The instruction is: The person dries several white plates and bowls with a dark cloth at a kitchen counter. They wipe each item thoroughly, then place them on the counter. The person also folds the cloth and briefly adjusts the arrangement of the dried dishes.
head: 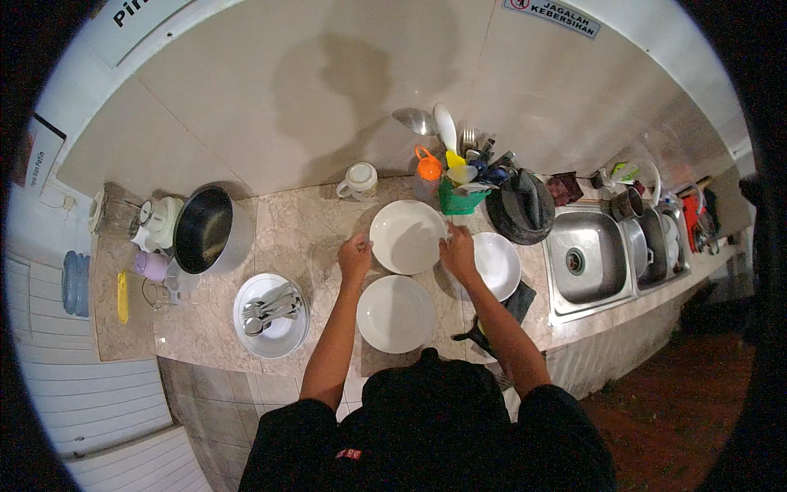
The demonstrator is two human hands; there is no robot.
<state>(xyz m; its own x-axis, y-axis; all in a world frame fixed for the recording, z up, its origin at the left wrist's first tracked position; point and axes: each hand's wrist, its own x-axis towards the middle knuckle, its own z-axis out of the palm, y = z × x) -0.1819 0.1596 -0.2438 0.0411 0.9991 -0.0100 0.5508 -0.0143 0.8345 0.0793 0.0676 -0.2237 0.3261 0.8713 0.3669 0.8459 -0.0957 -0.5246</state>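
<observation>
A white plate point(407, 237) lies in the middle of the counter between my two hands. My left hand point(356, 255) is at its left edge, fingers curled; whether they grip the rim is hard to see. At the right rim, my right hand point(457, 249) has its fingers against the plate. Just below, nearer my body, lies a second white plate point(396, 314). A smaller white bowl point(495, 266) sits to the right, partly behind my right forearm. To the left, metal spoons and forks point(270, 309) rest in a stack of white plates point(243, 338).
A large pot point(243, 240) and a blender point(161, 215) stand at the left. Along the wall are a mug point(358, 181), a green utensil basket point(462, 202) and a stone mortar point(522, 212). A steel sink point(590, 255) is at the right, beside a dark cloth point(520, 301).
</observation>
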